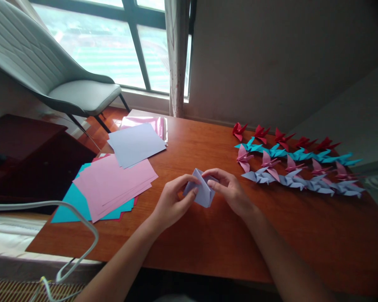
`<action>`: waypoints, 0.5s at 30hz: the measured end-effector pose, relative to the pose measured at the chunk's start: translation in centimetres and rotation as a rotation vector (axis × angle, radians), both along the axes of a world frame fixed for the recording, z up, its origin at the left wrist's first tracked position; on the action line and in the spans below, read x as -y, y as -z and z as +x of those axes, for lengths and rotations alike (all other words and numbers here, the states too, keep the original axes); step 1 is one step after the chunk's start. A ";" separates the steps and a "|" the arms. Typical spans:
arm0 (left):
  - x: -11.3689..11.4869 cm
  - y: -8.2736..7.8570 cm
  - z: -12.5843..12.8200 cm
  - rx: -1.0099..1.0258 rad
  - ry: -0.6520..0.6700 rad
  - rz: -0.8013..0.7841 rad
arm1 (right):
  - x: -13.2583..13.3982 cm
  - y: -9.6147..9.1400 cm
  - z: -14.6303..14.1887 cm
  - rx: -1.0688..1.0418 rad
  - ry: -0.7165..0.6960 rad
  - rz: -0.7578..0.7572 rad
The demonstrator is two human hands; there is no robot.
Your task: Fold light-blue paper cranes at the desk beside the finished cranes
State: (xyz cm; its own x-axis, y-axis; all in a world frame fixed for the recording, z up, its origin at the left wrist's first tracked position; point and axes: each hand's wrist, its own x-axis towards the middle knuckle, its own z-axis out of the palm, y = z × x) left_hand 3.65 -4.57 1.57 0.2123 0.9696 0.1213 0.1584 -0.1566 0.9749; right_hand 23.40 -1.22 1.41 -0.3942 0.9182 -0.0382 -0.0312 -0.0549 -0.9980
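Note:
A small folded sheet of lavender origami paper is held just above the table, its flaps partly spread and a peak pointing up. My left hand pinches its left side between thumb and fingers. On the opposite side, my right hand grips the upper right flap the same way. To the right stand rows of folded paper cranes: red cranes at the back, then turquoise cranes, pink cranes, and lavender cranes nearest me.
Loose pink sheets overlap turquoise sheets on the left of the wooden table. Lavender sheets lie behind them, partly over a clear plastic packet. A white cable loops at lower left. A chair stands by the window.

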 end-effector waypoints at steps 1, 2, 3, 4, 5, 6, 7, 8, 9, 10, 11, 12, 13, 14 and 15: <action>-0.1 -0.1 -0.1 0.075 -0.021 -0.061 | 0.0 -0.1 0.1 -0.026 0.017 -0.022; -0.1 -0.2 -0.1 0.144 -0.043 -0.117 | -0.1 -0.2 0.2 -0.044 0.037 -0.034; -0.2 -0.3 -0.2 0.198 -0.062 -0.166 | -0.1 -0.3 0.3 -0.056 0.055 -0.044; -0.3 -0.4 -0.2 0.233 -0.076 -0.206 | -0.1 -0.3 0.3 -0.062 0.070 -0.053; -0.4 -0.6 -0.3 0.250 -0.087 -0.237 | -0.1 -0.4 0.3 -0.062 0.079 -0.062; -0.5 -0.7 -0.3 0.256 -0.093 -0.259 | -0.1 -0.5 0.3 -0.060 0.083 -0.070; -0.6 -0.7 -0.3 0.252 -0.094 -0.274 | -0.1 -0.6 0.3 -0.057 0.082 -0.078; -0.7 -0.7 -0.4 0.243 -0.094 -0.282 | -0.1 -0.6 0.3 -0.054 0.080 -0.085; -0.7 -0.6 -0.4 0.229 -0.093 -0.285 | -0.2 -0.6 0.2 -0.051 0.081 -0.090; -0.7 -0.4 -0.4 0.214 -0.093 -0.286 | -0.2 -0.6 0.2 -0.045 0.088 -0.094; -0.8 -0.2 -0.5 0.203 -0.087 -0.282 | -0.2 -0.5 0.2 -0.037 0.101 -0.095; -0.8 0.1 -0.5 0.198 -0.077 -0.276 | -0.3 -0.4 0.2 -0.028 0.116 -0.097; -0.7 0.3 -0.5 0.197 -0.065 -0.268 | -0.3 -0.3 0.1 -0.021 0.129 -0.104; -0.7 0.4 -0.5 0.195 -0.051 -0.259 | -0.3 -0.3 0.1 -0.019 0.139 -0.115; -0.6 0.5 -0.5 0.189 -0.037 -0.250 | -0.3 -0.2 0.1 -0.026 0.142 -0.129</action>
State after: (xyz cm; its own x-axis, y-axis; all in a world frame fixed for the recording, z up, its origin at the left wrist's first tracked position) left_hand 3.16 -3.95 1.06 0.1725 0.9811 -0.0875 -0.0280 0.0937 0.9952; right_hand 23.51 -0.89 1.58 -0.2631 0.9530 -0.1505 -0.0738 -0.1754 -0.9817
